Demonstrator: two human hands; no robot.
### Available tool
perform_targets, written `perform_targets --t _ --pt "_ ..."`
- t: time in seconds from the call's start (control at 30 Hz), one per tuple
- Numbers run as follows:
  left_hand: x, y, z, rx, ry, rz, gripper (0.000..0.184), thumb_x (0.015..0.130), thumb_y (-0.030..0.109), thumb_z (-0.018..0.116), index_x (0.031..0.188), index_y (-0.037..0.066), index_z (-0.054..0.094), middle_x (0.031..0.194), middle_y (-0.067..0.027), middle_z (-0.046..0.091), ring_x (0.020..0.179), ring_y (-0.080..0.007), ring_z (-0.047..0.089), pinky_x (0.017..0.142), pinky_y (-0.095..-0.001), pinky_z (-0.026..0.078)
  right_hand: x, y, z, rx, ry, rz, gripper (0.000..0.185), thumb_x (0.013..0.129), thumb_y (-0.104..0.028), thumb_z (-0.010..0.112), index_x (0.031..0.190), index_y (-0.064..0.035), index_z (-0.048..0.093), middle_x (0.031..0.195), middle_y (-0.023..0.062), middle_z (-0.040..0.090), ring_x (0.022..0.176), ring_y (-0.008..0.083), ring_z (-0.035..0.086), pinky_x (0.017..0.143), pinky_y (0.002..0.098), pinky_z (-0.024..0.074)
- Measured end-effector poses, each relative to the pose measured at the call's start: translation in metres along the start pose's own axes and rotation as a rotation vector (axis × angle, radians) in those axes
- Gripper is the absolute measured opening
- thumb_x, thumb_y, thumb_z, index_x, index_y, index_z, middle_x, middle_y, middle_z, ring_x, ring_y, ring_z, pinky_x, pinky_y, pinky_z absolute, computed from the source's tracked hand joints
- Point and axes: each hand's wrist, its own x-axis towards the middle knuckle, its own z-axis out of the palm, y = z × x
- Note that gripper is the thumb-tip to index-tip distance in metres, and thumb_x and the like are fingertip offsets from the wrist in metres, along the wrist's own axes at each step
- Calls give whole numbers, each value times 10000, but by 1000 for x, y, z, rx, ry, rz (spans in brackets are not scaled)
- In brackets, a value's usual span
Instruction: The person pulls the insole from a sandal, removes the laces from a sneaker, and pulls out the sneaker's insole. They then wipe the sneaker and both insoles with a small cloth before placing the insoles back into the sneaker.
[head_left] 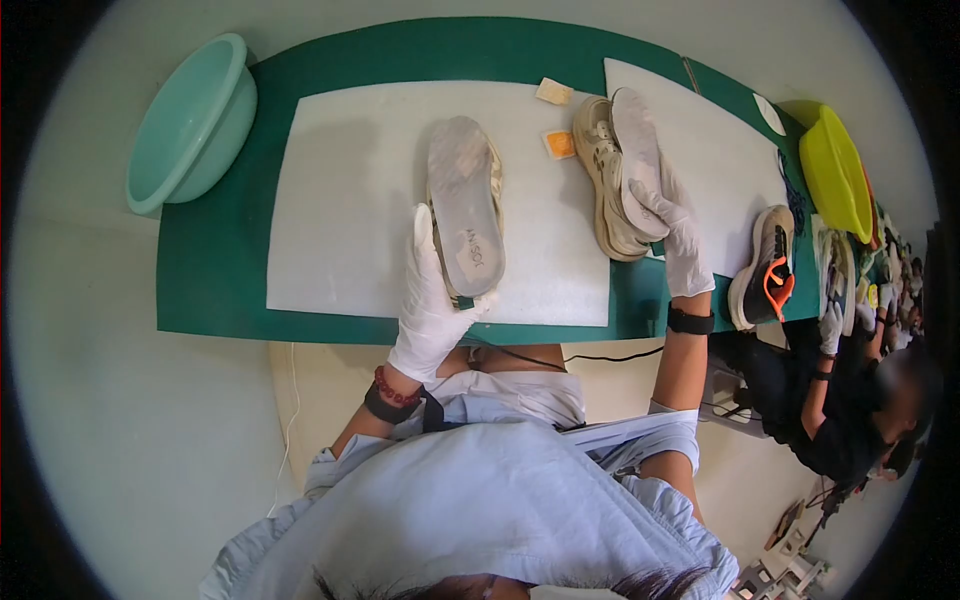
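Note:
A grey insole (467, 200) with dark lettering at its heel lies over a beige shoe (497, 185), whose side shows along the insole's right edge. My left hand (432, 315), in a white glove, grips the heel end, thumb along the left side; its other fingers are mostly hidden underneath. To the right, my gloved right hand (682, 235) has its thumb on a second grey insole (637, 140), with fingers along its far edge. This insole leans over another beige shoe (597, 175), covering much of it. A green tab shows at each heel.
White sheets (340, 200) cover parts of the green table (210, 270). Two small packets (560, 145) lie near the right shoe. A black-and-orange shoe (768, 265), a yellow basin (835, 170) and a teal basin (195, 125) stand around. Another person (840, 400) works at far right.

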Motion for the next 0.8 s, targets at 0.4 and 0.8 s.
perform_targets --t 0.4,0.8 --pt "-11 -16 27 -139 139 -54 1061 823 145 846 1625 -7 169 1613 -225 336 1463 -314 407 1197 -404 357 -24 -9 81 -302 81 -254 932 848 -51 746 1613 43 222 1606 244 390 1493 305 378 1232 383 296" --pt "-10 -14 28 -115 144 -66 1053 821 109 835 1624 9 162 1572 -209 376 1440 -308 430 1182 -418 379 18 24 1 -89 132 204 934 877 -237 753 1592 77 241 1432 231 543 1193 273 637 1001 334 525"
